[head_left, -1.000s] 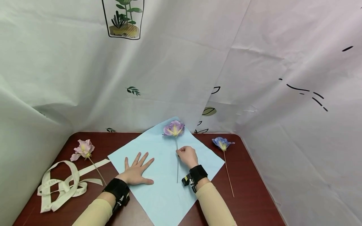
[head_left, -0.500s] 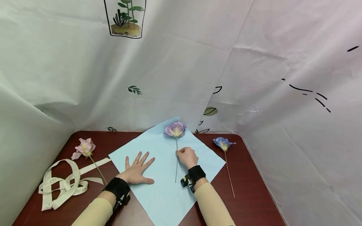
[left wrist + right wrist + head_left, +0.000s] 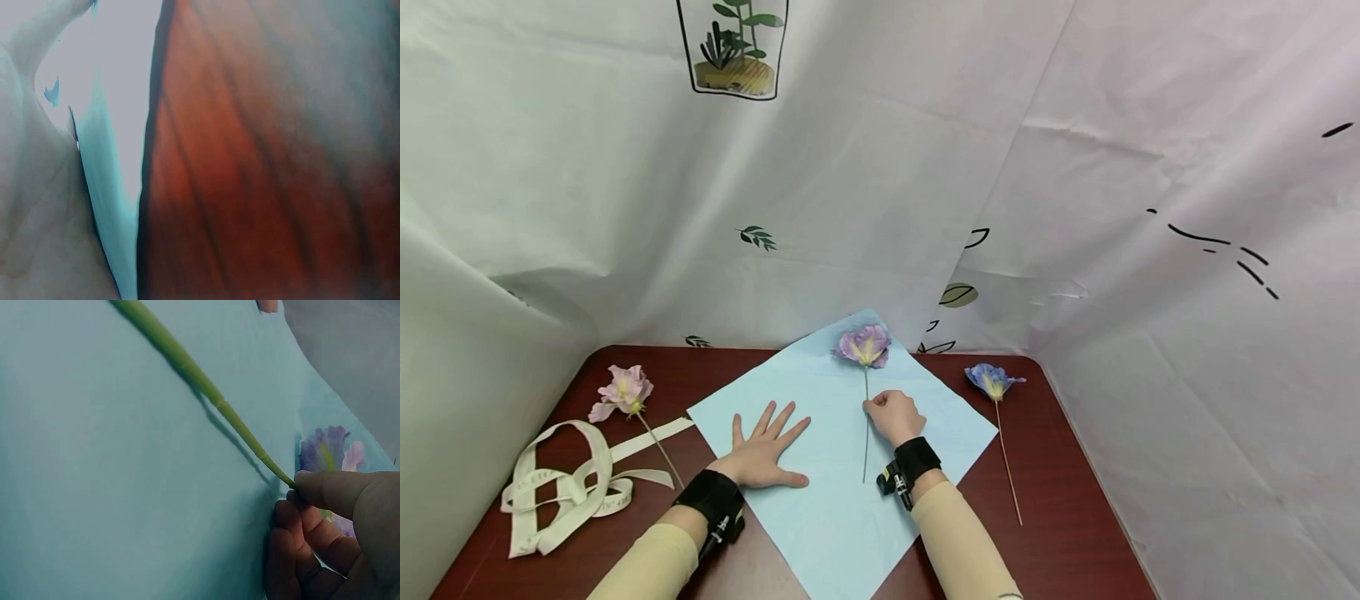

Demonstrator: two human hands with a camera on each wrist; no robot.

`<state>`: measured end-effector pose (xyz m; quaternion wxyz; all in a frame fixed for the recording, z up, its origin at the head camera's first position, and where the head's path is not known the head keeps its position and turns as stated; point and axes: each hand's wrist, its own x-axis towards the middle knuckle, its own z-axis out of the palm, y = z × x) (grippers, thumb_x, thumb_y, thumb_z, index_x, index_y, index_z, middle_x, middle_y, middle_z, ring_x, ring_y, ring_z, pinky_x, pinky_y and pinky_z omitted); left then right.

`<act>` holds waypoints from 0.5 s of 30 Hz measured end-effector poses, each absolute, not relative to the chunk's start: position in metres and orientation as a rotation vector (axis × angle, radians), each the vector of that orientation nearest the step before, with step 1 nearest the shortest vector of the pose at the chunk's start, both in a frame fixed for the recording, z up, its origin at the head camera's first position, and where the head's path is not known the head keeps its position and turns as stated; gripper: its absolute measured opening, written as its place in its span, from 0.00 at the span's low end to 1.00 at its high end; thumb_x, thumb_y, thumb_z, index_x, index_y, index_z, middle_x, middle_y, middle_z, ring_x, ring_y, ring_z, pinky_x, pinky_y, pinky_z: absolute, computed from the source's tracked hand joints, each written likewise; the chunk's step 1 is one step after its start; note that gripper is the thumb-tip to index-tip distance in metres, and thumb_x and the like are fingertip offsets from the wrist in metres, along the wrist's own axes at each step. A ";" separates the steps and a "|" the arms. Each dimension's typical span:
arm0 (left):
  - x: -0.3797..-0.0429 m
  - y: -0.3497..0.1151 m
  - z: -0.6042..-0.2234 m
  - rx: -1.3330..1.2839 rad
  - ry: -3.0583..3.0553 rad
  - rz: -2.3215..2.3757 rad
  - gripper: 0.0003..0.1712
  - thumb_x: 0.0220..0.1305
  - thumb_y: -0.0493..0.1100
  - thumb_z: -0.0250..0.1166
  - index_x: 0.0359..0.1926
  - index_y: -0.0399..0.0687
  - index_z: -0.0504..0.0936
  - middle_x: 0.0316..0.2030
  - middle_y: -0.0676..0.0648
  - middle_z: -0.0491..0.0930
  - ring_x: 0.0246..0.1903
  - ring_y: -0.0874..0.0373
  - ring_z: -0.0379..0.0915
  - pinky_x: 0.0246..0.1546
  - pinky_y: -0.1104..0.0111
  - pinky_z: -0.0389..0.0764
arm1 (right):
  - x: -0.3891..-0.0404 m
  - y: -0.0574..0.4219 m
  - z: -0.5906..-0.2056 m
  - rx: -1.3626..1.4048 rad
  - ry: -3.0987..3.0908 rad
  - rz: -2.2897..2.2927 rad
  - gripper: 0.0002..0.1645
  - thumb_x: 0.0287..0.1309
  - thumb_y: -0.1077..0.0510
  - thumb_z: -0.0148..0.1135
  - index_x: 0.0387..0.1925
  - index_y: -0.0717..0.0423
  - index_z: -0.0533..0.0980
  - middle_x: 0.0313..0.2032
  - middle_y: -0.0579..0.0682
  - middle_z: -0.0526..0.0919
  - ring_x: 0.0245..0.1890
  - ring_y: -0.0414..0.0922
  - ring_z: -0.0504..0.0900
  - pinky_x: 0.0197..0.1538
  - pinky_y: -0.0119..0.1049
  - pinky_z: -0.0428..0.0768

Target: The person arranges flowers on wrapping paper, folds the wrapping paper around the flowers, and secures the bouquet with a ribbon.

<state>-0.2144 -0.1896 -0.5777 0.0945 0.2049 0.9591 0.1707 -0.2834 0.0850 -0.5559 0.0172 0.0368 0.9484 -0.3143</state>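
A purple artificial flower (image 3: pixel 863 345) with a long thin stem lies over a light blue sheet of wrapping paper (image 3: pixel 842 533), its bloom near the far corner. My right hand (image 3: pixel 897 418) pinches the stem between thumb and fingertips, about midway along. In the right wrist view the green stem (image 3: pixel 215 397) runs from the pinch close over the paper and casts a shadow on it. My left hand (image 3: pixel 762 458) rests on the left part of the paper, fingers spread wide and straight. The left wrist view shows only part of this hand (image 3: pixel 37 187) beside the paper's edge.
On the dark red table (image 3: pixel 1075 517), a blue flower (image 3: pixel 992 382) lies right of the paper. To the left are a pink flower (image 3: pixel 625 390) and a loosely looped cream ribbon (image 3: pixel 597 467) with printing. A pale patterned cloth (image 3: pixel 850 167) hangs behind.
My right hand has shifted slightly left with the purple flower, and the lower end of its stem has swung a little left. The left hand stays in place on the paper.
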 end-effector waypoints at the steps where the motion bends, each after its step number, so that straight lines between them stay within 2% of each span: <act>1: -0.214 -0.190 -0.577 0.608 2.843 0.507 0.62 0.51 0.80 0.63 0.80 0.59 0.57 0.80 0.41 0.42 0.78 0.34 0.29 0.60 0.23 0.27 | -0.283 0.084 -0.557 0.113 2.956 -0.965 0.12 0.63 0.43 0.67 0.29 0.43 0.84 0.30 0.42 0.84 0.33 0.47 0.80 0.50 0.63 0.71; 15: -0.215 -0.191 -0.578 0.615 2.845 0.512 0.61 0.51 0.80 0.63 0.80 0.59 0.56 0.80 0.41 0.42 0.78 0.34 0.30 0.60 0.23 0.27 | -0.286 0.081 -0.563 0.115 3.012 -0.888 0.13 0.61 0.42 0.69 0.27 0.43 0.83 0.28 0.42 0.83 0.34 0.47 0.81 0.49 0.63 0.71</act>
